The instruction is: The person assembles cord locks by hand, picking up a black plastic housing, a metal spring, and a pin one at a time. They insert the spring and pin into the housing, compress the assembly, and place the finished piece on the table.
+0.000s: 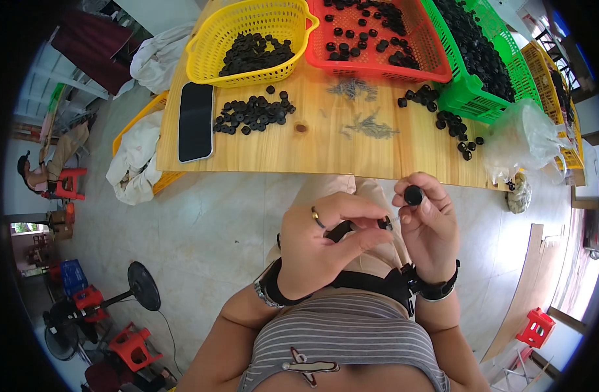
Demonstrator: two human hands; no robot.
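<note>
My right hand (438, 230) pinches a round black knob-like cap (413, 195) between thumb and fingers, just off the table's front edge. Close beside it on the left, my left hand (316, 245) has thumb and forefinger closed on a small black part (384, 223), mostly covered by the fingertips. Both hands are over my lap. On the wooden table (247, 153) lie a heap of small black ring-shaped pieces (254, 115), two scatterings of thin grey pins (371, 126) and several black caps (451, 123) at the right.
At the back stand a yellow basket (201, 51) and a red basket (378, 72) with black pieces, plus a full green crate (466, 103). A phone (195, 122) lies at the left, a clear plastic bag (525, 137) at the right corner. A fan (143, 286) stands lower left.
</note>
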